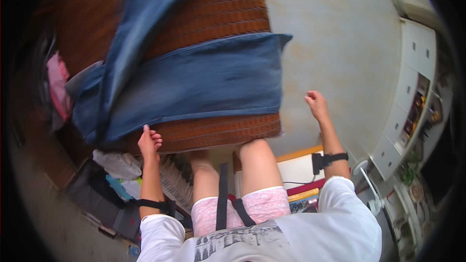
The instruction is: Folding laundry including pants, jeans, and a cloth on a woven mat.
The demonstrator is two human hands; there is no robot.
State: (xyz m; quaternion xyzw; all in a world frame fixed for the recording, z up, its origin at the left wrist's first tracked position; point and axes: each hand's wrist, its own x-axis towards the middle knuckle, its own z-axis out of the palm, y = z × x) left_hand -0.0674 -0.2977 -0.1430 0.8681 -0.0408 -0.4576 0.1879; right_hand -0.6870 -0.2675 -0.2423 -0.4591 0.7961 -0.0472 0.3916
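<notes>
A pair of blue denim jeans (204, 76) is spread over a brown ridged mat (233, 7). One leg lies flat across the mat, its hem end reaching slightly past the mat's right edge. The other leg (145, 18) angles away towards the top of the view and is blurred; whether it rests on the mat I cannot tell. My left hand (150, 143) is beside the near edge of the jeans, thumb up and fingers loosely curled, with nothing visible in it. Over the floor, to the right of the hem and apart from it, my right hand (317, 106) is empty with fingers slightly bent.
Pink cloth (58, 83) lies at the far left. Below the mat's near edge are a dark box (98, 196), a white bundle (116, 163) and books (304, 194). A white drawer cabinet (406, 91) and a white lamp (367, 182) stand right, beyond the grey floor (327, 25).
</notes>
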